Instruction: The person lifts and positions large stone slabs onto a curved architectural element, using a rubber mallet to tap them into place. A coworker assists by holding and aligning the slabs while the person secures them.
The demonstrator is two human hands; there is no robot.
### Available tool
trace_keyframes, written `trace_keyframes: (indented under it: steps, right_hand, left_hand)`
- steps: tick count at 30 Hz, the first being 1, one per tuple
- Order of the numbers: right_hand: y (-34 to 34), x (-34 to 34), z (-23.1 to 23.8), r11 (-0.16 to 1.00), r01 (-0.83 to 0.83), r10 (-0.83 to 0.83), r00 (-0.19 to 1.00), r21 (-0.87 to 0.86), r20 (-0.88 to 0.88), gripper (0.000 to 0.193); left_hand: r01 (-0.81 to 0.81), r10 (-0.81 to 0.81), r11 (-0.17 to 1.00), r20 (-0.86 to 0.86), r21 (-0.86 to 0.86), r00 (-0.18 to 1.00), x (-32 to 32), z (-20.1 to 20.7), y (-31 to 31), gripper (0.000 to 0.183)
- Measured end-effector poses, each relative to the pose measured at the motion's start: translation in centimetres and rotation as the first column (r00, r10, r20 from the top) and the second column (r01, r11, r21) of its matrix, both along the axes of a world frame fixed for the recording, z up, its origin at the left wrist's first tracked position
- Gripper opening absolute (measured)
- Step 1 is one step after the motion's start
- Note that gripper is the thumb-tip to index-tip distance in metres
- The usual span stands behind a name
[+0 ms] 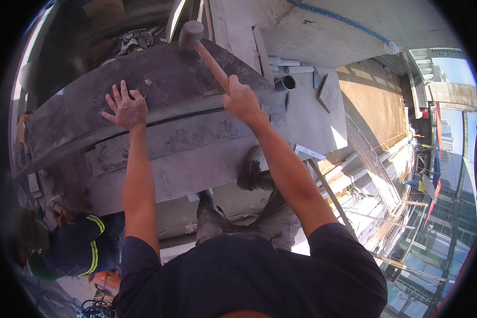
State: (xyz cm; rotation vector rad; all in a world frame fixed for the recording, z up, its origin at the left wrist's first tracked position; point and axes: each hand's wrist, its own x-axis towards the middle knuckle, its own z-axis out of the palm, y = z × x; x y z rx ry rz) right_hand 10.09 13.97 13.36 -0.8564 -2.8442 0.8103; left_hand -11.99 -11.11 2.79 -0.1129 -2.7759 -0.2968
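Observation:
A mallet with a pale wooden handle point(213, 64) is gripped near the handle's lower end by my right hand point(241, 99). Its thick grey head point(191, 35) is over the far edge of a long dark slab point(164, 66); whether it touches the slab I cannot tell. My left hand point(127, 108) is spread on the slab's near part, fingers apart, with nothing in it. Dust and smudges mark the slab's surface, and a small pale chip point(149, 82) lies on it. Below the slab's near edge runs a dusty grey ledge point(191, 132).
At lower left a person in a dark top with yellow reflective stripes point(94, 249) bends close by. An orange tool point(107, 282) and tangled cables point(93, 307) lie beside them. White tubes point(297, 69) and a dark pipe end point(288, 82) sit right of the slab. A mesh panel point(373, 164) stands farther right.

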Motion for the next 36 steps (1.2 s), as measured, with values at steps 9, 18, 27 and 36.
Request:
trace_keyframes:
  steps: [9, 18, 27, 36]
  right_hand:
    - [-2.3, 3.9, 3.0, 0.685, 0.054, -0.373, 0.883, -0.727, -0.286, 0.025]
    - [2.9, 5.1, 6.5, 0.763, 0.238, -0.399, 0.905, -0.601, -0.149, 0.027]
    - [9.3, 1.6, 3.2, 0.798, 0.174, -0.302, 0.944, -0.577, -0.133, 0.029]
    - [17.9, -16.4, 0.9, 0.926, -0.085, 0.111, 0.993, -0.368, 0.049, 0.046]
  left_hand:
    - [0.014, -0.013, 1.0, -0.074, 0.017, 0.997, 0.5, -0.5, -0.5, 0.05]
    - [0.062, -0.061, 0.998, 0.087, -0.011, 0.994, -0.3, 1.0, -1.5, 0.055]
    - [-0.342, 0.331, 0.938, 0.151, 0.056, 0.932, -7.8, -0.2, -6.7, 0.056]
    - [-0.433, 0.402, 0.9, 0.277, 0.056, 0.873, -7.0, 1.4, -3.9, 0.056]
